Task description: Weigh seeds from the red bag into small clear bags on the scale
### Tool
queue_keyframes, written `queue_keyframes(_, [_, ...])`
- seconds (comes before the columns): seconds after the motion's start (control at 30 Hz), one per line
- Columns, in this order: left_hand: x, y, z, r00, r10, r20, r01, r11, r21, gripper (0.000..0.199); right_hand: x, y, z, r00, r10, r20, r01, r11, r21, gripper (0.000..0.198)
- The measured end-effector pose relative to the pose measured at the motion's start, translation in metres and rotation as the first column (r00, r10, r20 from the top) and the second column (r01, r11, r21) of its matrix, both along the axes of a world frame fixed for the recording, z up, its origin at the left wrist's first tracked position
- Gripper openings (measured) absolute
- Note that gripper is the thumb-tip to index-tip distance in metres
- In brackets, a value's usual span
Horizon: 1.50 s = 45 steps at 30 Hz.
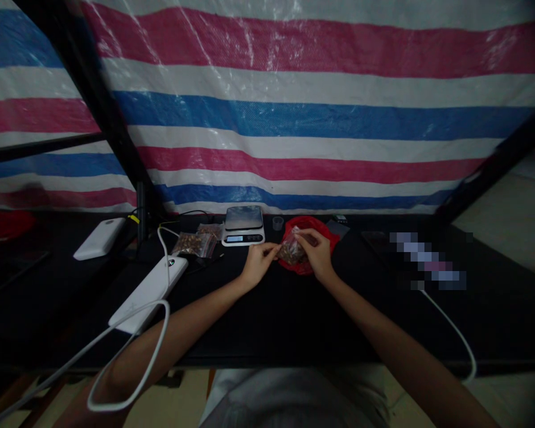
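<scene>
Pretty dim in here, so a lot is hard to read: the stuff along the right side of the black table (267,321) is blurred out into blocks, a small dark thing behind the red bag near the far edge is too murky to name, and the person's arms run out of the bottom of the view. What both hands are on is a small clear plastic bag (290,252) with brownish bits inside, could be seeds or nuts, I honestly can't tell which. It sits toward the far edge of the table, about the middle, right on top of an open red bag (310,229) that's spread out under it. The left hand (258,264) has its fingertips pinched together on the near-left end of the little bag, and the right hand (315,249) is curled over the top of it with fingers closed on the plastic. Just left of that there's a small kitchen scale (243,226) with its display lit, nothing on its plate. Left of the scale lie two more clear bags (197,241) filled with the same brown stuff. A tiny clear cup (277,223) stands between the scale and the red bag. Two white power banks (148,291) sit toward the left edge, cables looping off the near edge.
</scene>
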<state>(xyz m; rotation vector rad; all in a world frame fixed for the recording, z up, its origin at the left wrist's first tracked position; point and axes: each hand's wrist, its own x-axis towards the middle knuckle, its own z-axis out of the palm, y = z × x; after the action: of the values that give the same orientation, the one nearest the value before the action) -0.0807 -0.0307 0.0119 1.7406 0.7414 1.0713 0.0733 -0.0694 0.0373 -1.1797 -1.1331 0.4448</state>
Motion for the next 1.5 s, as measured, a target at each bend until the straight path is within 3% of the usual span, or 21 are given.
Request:
queue_keyframes(0.23, [0.001,-0.004,0.003,0.992,0.117,0.042,-0.118,0.993,0.017,0.032,0.001,0.000,0.000,0.998,0.000,-0.055,0.000,1.000,-0.012,0.016])
queue_keyframes(0.5, [-0.001,-0.002,0.003,0.998,0.066,-0.024,-0.064,0.996,0.063,0.032,0.000,-0.003,0.002,1.000,0.006,0.014,-0.006,1.000,-0.008,0.017])
queue_keyframes(0.7, [-0.001,-0.002,0.005,0.997,0.059,0.041,-0.061,0.996,0.059,0.026,-0.004,-0.007,0.007,0.993,0.071,0.093,-0.069,0.997,-0.025,0.016])
queue_keyframes(0.97, [-0.001,0.002,0.000,0.988,0.151,0.041,-0.153,0.987,0.053,0.027,-0.003,-0.006,0.006,0.992,0.084,0.098,-0.080,0.996,-0.036,0.017])
queue_keyframes(1.13, [-0.003,0.010,-0.002,0.965,0.222,0.143,-0.223,0.975,-0.006,0.025,0.002,0.002,-0.002,0.981,0.178,0.076,-0.176,0.984,-0.028,0.038])
queue_keyframes(1.37, [-0.004,0.022,-0.008,0.970,0.226,0.090,-0.222,0.974,-0.052,0.022,0.015,0.013,-0.019,0.987,0.154,-0.049,-0.162,0.947,-0.278,0.035])
queue_keyframes(1.5, [-0.003,0.013,0.003,0.964,0.178,0.195,-0.181,0.984,-0.003,0.025,0.009,0.009,-0.015,0.975,0.219,0.041,-0.204,0.949,-0.240,0.030])
